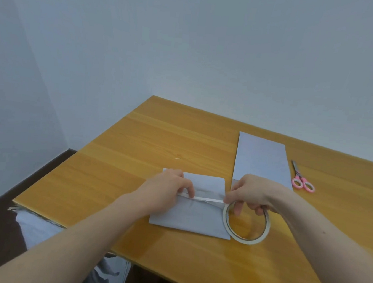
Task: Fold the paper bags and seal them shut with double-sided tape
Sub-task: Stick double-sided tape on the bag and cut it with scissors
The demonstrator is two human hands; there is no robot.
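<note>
1. Folded paper bag [188, 218] lies flat on the wooden table [136, 141], near its front edge; everything below is placed relative to this bag.
2. Strip of double-sided tape [208, 199] runs across the bag approx. along the flap line, from the left hand to the roll.
3. Left hand [165, 192] sits on the bag's left part, fingers curled down w/ fingertips pressing the strip's free end onto the paper.
4. Right hand [252, 194] is at the bag's right edge: thumb & forefinger pinch the strip where it leaves the tape roll [246, 223], other fingers hooked through the roll. The roll stands tilted, just off the bag's right edge.
5. To do this step well, I'd say: keep the strip taut & straight, parallel w/ the flap edge, lower it from left to right so no bubbles or wrinkles form.
6. Left fingertips should hold firm, else the end lifts when the roll pulls.
7. Cut or tear right at the bag's right edge; pink scissors [302, 182] lie well to the right & beyond it.
8. A second, unfolded bag [261, 159] lies beyond the folded one, to the right, prob. next in line.
</note>
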